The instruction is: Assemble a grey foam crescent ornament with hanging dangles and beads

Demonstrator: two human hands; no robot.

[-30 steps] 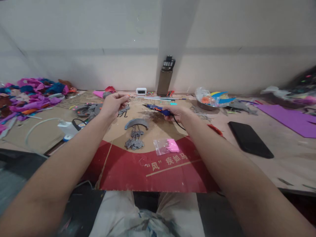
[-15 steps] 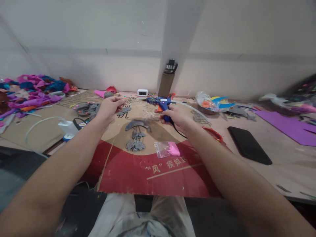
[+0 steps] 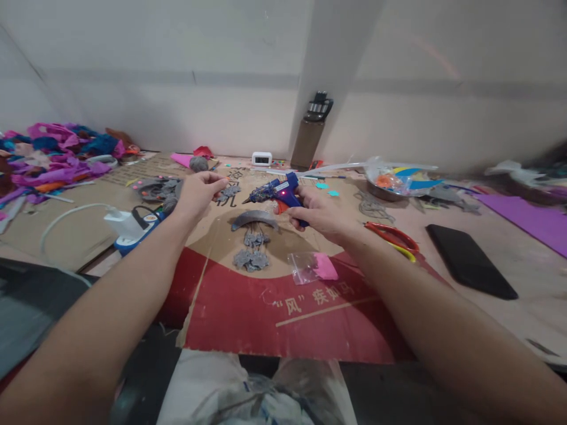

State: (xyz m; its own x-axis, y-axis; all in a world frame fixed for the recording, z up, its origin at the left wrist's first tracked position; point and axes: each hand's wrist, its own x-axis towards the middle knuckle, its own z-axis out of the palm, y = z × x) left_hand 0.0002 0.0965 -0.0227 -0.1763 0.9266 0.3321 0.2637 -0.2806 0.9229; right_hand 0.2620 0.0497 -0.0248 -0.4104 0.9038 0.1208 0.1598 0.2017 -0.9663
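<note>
My right hand [image 3: 321, 209] is wrapped round the handle of a blue hot glue gun [image 3: 286, 190]. The gun's nozzle points left and slightly down, just above the cardboard sheet [image 3: 283, 330]. Fingertips pinched, my left hand [image 3: 199, 192] hovers left of the nozzle; a speck of orange shows at the tips, too small to name. Grey flower-like pieces [image 3: 230, 191] lie right beside those fingers. Below the gun, a grey curved band [image 3: 254, 219] lies with strings and clusters of grey flowers [image 3: 251, 260] hanging from it.
A small bag with pink contents [image 3: 325, 267] lies on the cardboard. To the right are red-handled scissors [image 3: 394, 236], a black phone [image 3: 470, 260] and a bowl [image 3: 390, 192]. A bottle [image 3: 308, 139] and white clock [image 3: 261, 159] stand behind. A charger [image 3: 126, 227] sits left.
The glue gun has tipped, its nozzle now lower and angled down to the left, near the curved band. My left hand stays pinched in much the same place. The view has shifted slightly.
</note>
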